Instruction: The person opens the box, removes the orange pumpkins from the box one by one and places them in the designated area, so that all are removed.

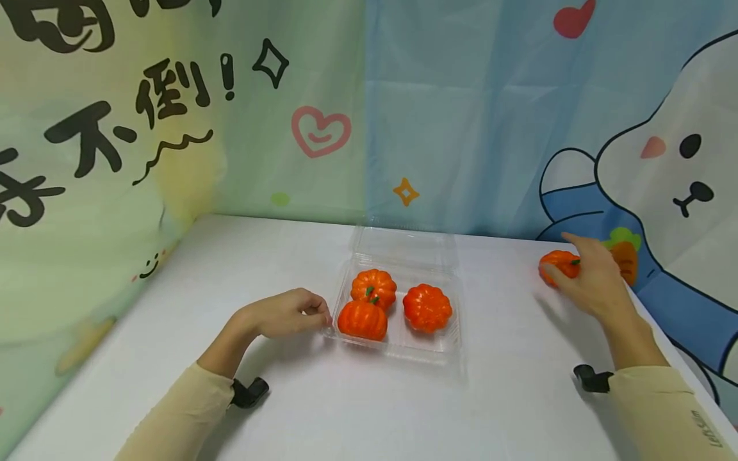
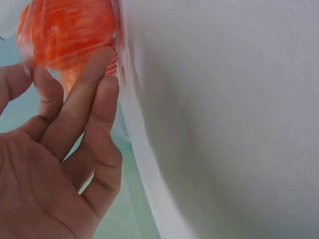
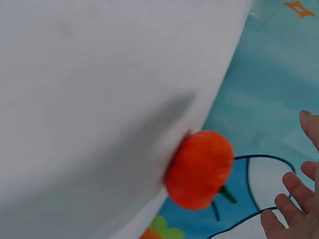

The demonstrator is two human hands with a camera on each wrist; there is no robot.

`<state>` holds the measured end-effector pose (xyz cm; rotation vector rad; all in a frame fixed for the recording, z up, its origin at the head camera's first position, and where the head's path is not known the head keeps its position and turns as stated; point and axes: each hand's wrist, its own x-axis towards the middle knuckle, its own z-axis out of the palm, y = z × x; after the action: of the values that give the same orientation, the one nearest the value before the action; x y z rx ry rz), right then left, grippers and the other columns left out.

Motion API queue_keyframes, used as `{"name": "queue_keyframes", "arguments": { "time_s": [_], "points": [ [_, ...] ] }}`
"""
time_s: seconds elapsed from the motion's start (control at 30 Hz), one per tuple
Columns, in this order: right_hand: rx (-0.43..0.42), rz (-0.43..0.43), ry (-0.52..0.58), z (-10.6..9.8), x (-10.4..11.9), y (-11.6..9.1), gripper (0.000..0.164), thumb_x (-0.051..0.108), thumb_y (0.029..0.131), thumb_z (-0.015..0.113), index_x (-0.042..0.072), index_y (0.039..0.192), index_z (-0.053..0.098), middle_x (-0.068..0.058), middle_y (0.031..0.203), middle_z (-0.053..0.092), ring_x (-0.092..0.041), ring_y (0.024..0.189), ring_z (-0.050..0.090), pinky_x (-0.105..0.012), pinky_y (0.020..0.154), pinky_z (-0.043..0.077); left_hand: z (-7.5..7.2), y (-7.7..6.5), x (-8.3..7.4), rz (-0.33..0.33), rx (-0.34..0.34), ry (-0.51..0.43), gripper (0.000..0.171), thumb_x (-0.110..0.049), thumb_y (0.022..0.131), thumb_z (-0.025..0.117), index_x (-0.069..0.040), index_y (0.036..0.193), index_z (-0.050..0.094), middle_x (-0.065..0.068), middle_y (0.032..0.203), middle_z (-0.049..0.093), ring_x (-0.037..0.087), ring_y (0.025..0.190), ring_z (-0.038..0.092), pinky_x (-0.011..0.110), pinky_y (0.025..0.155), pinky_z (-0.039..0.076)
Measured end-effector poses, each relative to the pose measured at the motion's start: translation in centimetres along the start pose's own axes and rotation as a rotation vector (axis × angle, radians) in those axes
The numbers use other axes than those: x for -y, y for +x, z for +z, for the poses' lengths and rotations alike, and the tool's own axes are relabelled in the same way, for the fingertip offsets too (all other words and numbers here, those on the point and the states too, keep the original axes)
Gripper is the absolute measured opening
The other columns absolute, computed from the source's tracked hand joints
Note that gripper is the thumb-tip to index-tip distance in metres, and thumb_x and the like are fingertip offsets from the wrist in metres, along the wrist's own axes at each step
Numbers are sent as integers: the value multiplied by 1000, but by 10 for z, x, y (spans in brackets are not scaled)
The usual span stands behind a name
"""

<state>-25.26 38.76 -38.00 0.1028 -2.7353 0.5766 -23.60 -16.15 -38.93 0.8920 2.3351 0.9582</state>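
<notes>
A clear plastic clamshell box lies with its lid folded back, holding three small orange toy pumpkins, two at its left side and one pumpkin at its right. My left hand is at the box's left front corner; in the left wrist view its thumb and index finger pinch the plastic edge. Far to the right, another pumpkin with a green stem sits on the table. My right hand reaches over it with fingers spread, apart from the pumpkin in the right wrist view.
The white table ends at a printed cloth backdrop behind and along both sides. A black wrist-camera mount sits on the left wrist, and another mount on the right.
</notes>
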Motion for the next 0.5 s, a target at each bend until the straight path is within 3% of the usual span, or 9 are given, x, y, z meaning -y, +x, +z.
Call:
{"name": "queue_keyframes", "arguments": {
  "time_s": [0.27,0.5],
  "points": [
    [-1,-51,-18,-1,28,5,72,35,96,72,3,153,42,-33,153,36,-56,137,33,-78,100,34,-1,-7,3,11,-55,-22,15,-18,101,57,-9,92,66,3,84,67,12,76,49,25,68,39],
    [6,-166,18,11,55,-2,69,28,91,77,2,148,48,-33,149,41,-56,134,37,-77,100,35,1,-12,7,11,-78,-28,13,-15,99,56,-8,92,64,6,86,68,13,77,50,24,68,39]
  ]
}}
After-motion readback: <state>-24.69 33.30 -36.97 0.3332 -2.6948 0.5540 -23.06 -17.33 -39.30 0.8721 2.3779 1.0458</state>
